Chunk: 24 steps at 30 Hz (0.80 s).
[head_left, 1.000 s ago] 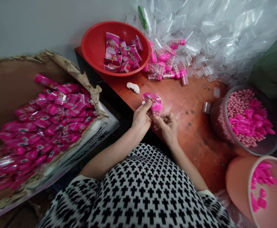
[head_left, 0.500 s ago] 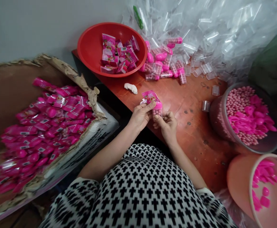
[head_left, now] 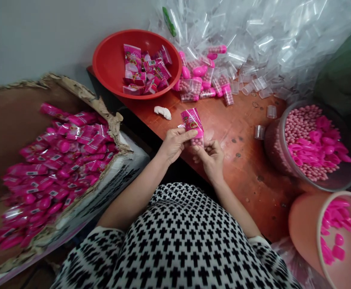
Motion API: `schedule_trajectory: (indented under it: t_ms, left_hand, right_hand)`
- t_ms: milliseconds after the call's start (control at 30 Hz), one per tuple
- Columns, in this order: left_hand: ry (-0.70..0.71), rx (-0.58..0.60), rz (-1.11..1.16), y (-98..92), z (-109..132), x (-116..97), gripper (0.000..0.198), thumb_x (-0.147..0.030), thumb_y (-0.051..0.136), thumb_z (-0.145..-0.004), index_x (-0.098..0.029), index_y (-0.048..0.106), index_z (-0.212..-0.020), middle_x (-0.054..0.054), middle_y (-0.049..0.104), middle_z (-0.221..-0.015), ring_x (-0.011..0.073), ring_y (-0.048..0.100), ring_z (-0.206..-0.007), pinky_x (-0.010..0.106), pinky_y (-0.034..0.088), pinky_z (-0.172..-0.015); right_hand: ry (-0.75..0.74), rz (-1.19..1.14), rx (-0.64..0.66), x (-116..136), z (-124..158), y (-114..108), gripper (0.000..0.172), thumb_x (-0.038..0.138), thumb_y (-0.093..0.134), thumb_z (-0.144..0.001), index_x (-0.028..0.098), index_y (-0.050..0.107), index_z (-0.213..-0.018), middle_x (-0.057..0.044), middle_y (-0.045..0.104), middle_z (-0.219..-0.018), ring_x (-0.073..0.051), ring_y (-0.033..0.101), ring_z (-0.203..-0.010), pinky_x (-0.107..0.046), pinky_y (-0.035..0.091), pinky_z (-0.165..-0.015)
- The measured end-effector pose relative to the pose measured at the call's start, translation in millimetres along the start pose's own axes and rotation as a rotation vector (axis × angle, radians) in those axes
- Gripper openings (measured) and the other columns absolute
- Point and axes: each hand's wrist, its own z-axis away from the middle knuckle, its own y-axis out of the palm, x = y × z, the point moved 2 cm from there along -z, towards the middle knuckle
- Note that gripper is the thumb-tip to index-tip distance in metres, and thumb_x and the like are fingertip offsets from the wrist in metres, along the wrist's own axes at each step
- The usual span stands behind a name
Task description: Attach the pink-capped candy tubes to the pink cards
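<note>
Both my hands hold one pink printed candy packet [head_left: 193, 121] above the near edge of the brown table [head_left: 232, 124]. Pink candy balls show through its clear lower part. My left hand [head_left: 175, 143] pinches it from the left, thumb across the middle. My right hand [head_left: 210, 158] grips the lower end between thumb and curled fingers. A small white scrap shows beside the packet at the left fingers. A crumpled white piece [head_left: 162, 112] lies on the table beyond my left hand.
At the back are a red bowl [head_left: 103, 80] of packets, filled candy tubes [head_left: 205, 78] and heaped clear empty tubes [head_left: 265, 44]. A torn cardboard box [head_left: 127, 160] of packets stands left. On the right are a clear tub [head_left: 279, 132] of candy balls and a peach bucket [head_left: 303, 228] with pink pieces.
The view has shifted slightly. The packet's top stands a little straighter and more of its print shows. Both hands keep their grip on it.
</note>
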Motion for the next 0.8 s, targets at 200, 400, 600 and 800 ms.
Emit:
schedule_trajectory:
  t_ms: [200, 400, 600, 800]
  left_hand:
    - [-0.030, -0.072, 0.121, 4.2, -2, 7, 0.029, -0.030, 0.085, -0.060, -0.010, 0.068, -0.073, 0.004, 0.068, -0.064, 0.0115, 0.062, -0.055, 0.022, 0.051, -0.056]
    - [-0.042, -0.034, 0.056, 4.8, -1, 4, 0.023, -0.026, 0.084, -0.061, -0.010, 0.069, -0.067, 0.005, 0.068, -0.064, 0.0116, 0.062, -0.057, 0.023, 0.051, -0.057]
    - [-0.088, 0.049, -0.010, 7.8, 3, 10, 0.028, -0.030, 0.084, -0.060, -0.008, 0.070, -0.069, 0.004, 0.063, -0.059, 0.0118, 0.056, -0.047, 0.025, 0.047, -0.045]
    - [-0.108, -0.033, 0.099, 2.4, 4, 7, 0.020, -0.022, 0.082, -0.064, -0.006, 0.070, -0.068, 0.007, 0.068, -0.067, 0.0118, 0.064, -0.060, 0.022, 0.053, -0.059]
  right_hand:
    - [0.007, -0.011, -0.014, -4, -1, 1, 0.029, 0.035, 0.076, -0.072, 0.021, 0.051, -0.080, 0.008, 0.064, -0.060, -0.007, 0.058, -0.043, -0.017, 0.047, -0.040]
    - [0.026, -0.032, 0.003, -3, -3, 0, 0.030, 0.036, 0.075, -0.072, 0.021, 0.051, -0.079, 0.008, 0.066, -0.060, -0.007, 0.058, -0.042, -0.017, 0.047, -0.039]
    - [0.068, -0.156, 0.003, -3, -12, -2, 0.030, 0.036, 0.077, -0.071, 0.021, 0.052, -0.078, 0.008, 0.066, -0.059, -0.006, 0.057, -0.041, -0.016, 0.046, -0.038]
    - [0.039, -0.163, 0.102, 4, -9, -7, 0.035, 0.036, 0.080, -0.067, 0.023, 0.060, -0.093, 0.004, 0.072, -0.080, -0.011, 0.069, -0.067, -0.025, 0.060, -0.063]
